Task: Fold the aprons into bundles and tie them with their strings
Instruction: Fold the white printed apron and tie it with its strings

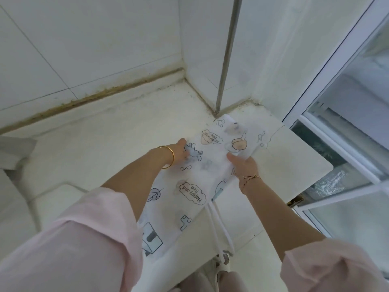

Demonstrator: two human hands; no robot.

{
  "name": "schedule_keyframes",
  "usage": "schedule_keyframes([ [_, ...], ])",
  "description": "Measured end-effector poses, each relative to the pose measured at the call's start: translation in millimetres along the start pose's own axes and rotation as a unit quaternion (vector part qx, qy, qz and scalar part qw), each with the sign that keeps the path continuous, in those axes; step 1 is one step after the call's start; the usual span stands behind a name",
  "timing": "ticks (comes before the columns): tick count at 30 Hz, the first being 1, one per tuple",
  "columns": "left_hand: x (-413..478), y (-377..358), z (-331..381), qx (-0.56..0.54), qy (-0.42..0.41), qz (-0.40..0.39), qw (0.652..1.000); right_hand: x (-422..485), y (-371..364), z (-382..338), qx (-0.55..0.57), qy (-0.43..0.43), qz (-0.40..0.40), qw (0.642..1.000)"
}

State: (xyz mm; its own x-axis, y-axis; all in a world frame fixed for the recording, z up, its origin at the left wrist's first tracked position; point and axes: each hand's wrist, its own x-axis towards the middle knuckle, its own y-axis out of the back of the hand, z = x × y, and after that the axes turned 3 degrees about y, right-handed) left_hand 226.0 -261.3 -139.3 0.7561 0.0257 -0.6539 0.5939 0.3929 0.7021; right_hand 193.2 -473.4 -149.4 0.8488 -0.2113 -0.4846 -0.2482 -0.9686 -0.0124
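Note:
A white apron (195, 175) printed with cartoon shapes and "Happy and free" lies as a long folded strip on the white counter (105, 144), running from the near edge toward the far corner. My left hand (182, 151), with a gold bangle on its wrist, has its fingers tucked under the strip's left edge. My right hand (242, 165) grips the right edge, thumb on top of the cloth. The white apron strings (219, 226) hang over the counter's front edge.
Tiled walls meet at the far corner, where a metal pipe (226, 55) stands upright. A window with a white frame (336, 114) lies to the right. A raised white ledge (294, 159) sits beside the apron's right side.

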Motion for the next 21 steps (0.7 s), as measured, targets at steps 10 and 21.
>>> schedule_keyframes([
  [10,6,-3,2,-0.031,0.036,0.021,0.999,27,11,11,-0.071,0.003,0.06,0.996],
  [21,-13,-6,-6,-0.033,0.123,0.024,0.992,23,-8,19,-0.451,0.056,0.055,0.889],
])
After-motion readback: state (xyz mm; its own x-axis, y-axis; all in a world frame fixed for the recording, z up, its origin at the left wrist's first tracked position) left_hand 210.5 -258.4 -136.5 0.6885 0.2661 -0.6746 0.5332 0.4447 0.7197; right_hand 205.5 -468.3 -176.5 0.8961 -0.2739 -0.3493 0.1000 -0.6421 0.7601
